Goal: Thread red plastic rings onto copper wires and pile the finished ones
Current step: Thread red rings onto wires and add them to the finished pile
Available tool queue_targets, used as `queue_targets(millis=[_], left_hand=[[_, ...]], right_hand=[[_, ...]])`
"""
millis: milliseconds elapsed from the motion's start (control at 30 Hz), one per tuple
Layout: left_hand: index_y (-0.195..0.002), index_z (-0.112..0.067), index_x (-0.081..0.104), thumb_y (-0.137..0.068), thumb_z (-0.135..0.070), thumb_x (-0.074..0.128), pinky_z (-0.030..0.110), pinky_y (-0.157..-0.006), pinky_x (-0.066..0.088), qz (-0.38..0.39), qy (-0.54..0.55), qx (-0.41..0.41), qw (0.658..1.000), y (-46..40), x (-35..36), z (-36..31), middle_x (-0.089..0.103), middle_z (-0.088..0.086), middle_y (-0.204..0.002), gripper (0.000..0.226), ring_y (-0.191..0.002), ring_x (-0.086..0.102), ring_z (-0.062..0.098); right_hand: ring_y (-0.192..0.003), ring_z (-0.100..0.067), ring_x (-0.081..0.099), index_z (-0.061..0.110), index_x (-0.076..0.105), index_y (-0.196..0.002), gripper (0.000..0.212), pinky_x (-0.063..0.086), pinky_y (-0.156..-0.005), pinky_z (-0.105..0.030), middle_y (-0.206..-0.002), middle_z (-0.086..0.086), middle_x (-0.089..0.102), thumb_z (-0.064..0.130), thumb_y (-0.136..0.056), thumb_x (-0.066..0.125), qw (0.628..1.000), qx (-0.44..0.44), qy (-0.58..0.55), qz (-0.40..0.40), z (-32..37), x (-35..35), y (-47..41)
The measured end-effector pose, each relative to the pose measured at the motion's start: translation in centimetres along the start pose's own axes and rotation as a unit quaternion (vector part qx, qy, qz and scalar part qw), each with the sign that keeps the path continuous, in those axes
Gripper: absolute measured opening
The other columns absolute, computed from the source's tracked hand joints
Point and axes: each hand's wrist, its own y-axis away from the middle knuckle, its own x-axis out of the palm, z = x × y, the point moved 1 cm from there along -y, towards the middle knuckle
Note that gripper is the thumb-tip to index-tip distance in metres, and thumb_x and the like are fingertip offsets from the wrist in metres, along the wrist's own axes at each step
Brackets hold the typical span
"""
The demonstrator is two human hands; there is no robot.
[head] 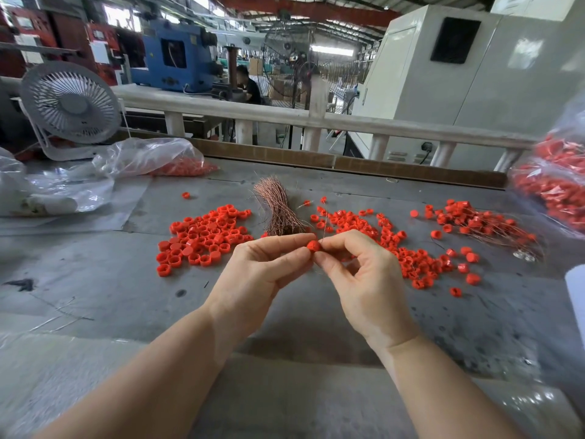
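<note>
Both your forearms come in from the bottom edge and meet mid-frame above the table [95,280]. Your left hand [262,267] is palm-in, thumb and forefinger pinching one red ring [314,246] from the left. Your right hand [364,274] has its fingers [335,243] curled, pinching at the ring's right side; a thin copper wire [323,229] rises from that pinch. Can't tell whether the wire is through the ring.

Loose rings lie in a left pile [202,239] and a wider right spread [395,245], both on the bare table. The copper wire bundle [278,207] lies between them, just behind your hands. The finished pile [481,224], rings with wires trailing, sits far right on the table.

Containers: a clear plastic bag [152,156] at back left lies slumped on its side, with red rings in its right end. A second clear bag [557,179] at the right edge is full of red rings. A white desk fan [71,104] stands at back left.
</note>
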Motion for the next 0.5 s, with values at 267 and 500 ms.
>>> queue_targets(millis=[267, 500], left_hand=[[-0.079, -0.008, 0.072, -0.061, -0.011, 0.066, 0.024, -0.074, 0.057, -0.017, -0.059, 0.038, 0.997, 0.19, 0.09, 0.19, 0.072, 0.014, -0.082, 0.020, -0.079, 0.069, 0.020], [-0.086, -0.010, 0.069, -0.076, -0.008, 0.063, 0.017, -0.067, 0.053, -0.016, -0.172, 0.080, 0.982, 0.43, 0.32, -0.01, 0.071, 0.002, -0.074, 0.012, -0.069, 0.064, 0.010]], right_hand=[[-0.069, -0.008, 0.058, 0.013, 0.067, -0.079, 0.006, 0.050, -0.064, -0.028, -0.074, 0.007, 0.062, 0.019, -0.078, 0.065, 1.000, 0.013, 0.009, 0.006, 0.14, 0.01, 0.17], [-0.066, -0.008, 0.057, 0.019, 0.062, -0.075, 0.009, 0.048, -0.062, -0.026, -0.072, 0.007, 0.062, 0.028, -0.078, 0.064, 0.999, 0.043, -0.003, 0.012, 0.40, 0.14, 0.31]])
